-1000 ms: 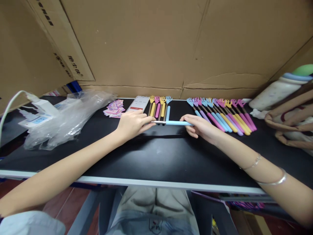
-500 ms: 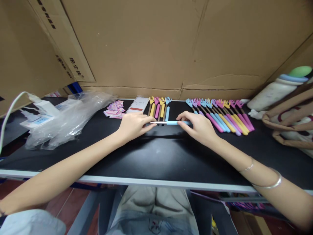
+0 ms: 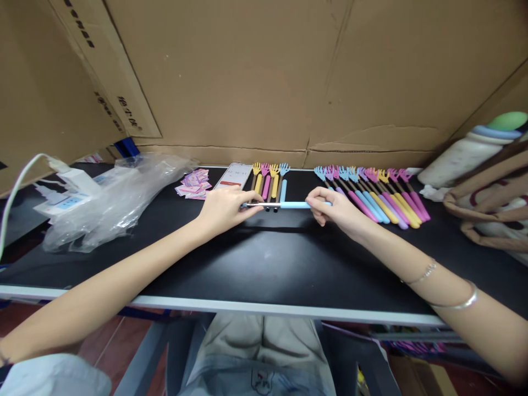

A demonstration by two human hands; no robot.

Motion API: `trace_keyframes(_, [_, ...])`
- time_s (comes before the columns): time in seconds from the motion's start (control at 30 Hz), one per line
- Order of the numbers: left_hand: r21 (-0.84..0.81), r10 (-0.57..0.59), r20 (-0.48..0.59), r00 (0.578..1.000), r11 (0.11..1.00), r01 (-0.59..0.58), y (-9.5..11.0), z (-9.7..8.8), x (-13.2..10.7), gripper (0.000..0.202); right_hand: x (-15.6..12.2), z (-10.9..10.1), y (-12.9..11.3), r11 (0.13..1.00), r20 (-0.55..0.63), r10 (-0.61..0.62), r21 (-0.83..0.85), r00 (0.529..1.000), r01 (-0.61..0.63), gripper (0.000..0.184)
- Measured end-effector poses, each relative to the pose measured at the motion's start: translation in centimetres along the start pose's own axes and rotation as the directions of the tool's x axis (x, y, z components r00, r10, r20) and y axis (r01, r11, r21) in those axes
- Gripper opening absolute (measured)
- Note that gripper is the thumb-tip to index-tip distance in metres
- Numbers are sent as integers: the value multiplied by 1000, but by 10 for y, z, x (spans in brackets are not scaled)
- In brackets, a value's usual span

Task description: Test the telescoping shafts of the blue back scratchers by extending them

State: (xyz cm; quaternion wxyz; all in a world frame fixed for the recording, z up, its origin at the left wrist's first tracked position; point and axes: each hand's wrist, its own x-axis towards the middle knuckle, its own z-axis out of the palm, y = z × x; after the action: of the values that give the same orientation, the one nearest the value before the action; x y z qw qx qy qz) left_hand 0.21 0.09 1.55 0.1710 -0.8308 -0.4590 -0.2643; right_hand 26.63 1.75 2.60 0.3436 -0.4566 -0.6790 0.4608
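Observation:
Between my two hands a back scratcher (image 3: 294,205) with a light blue handle and metal rod is held level above the black table. My left hand (image 3: 226,208) pinches its rod end, hiding the head. My right hand (image 3: 335,209) is closed round the end of the blue handle. Just behind lies a short row of back scratchers (image 3: 270,184) with yellow, pink and blue hand-shaped heads. Right of my right hand, a longer row of back scratchers (image 3: 377,201) in blue, pink, purple and yellow lies slanted.
Left of the short row are a phone (image 3: 233,175) and a pile of small pink labels (image 3: 194,184). Clear plastic bags (image 3: 111,209) cover part of a power strip (image 3: 61,203). A bottle (image 3: 464,154) and a brown-handled bag (image 3: 474,203) stand right. Cardboard (image 3: 247,77) walls the back.
My right hand has slid rightward along the blue handle to its end, its fingers curling in more. My left hand stays nearly in place on the rod end.

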Motion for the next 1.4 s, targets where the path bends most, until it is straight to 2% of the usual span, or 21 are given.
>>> trace_keyframes(0.1, [-38,-38,73,997,998,41,-3,0,1,27,2,-2,1,1000,-27,-18,24,999,18,37])
trace_keyframes(0.2, [-62,-3,96,995,998,9,-5,0,1,26,2,-6,1,998,-1,-4,56,1000,4,37])
trace_keyframes(0.4, [62,147,-87,985,988,-142,-6,-2,0,30,1,-7,1,996,41,-10,86,999,6,36])
trace_keyframes(0.5, [117,214,-136,967,973,-199,-6,-2,-1,29,2,-6,5,994,74,3,110,997,-11,35])
trace_keyframes(0.63, [166,269,-197,943,957,-239,-6,0,-1,30,3,-6,12,976,131,66,199,989,-92,37])
trace_keyframes(0.9, [270,357,-266,895,919,-287,-4,3,-3,26,-1,-2,12,917,193,179,321,965,-234,38])
trace_keyframes(0.97, [276,363,-263,894,916,-291,-4,2,-2,27,-2,0,10,904,199,196,344,960,-256,38])
trace_keyframes(1.07, [278,371,-261,891,913,-299,-3,2,-2,27,-4,3,7,888,207,213,366,955,-278,38])
trace_keyframes(1.27, [339,424,-318,848,886,-316,-1,2,-2,19,-6,5,5,868,234,226,392,946,-305,37])
trace_keyframes(1.4, [342,416,-321,851,889,-306,0,4,-3,19,-7,6,5,861,251,223,403,942,-311,37])
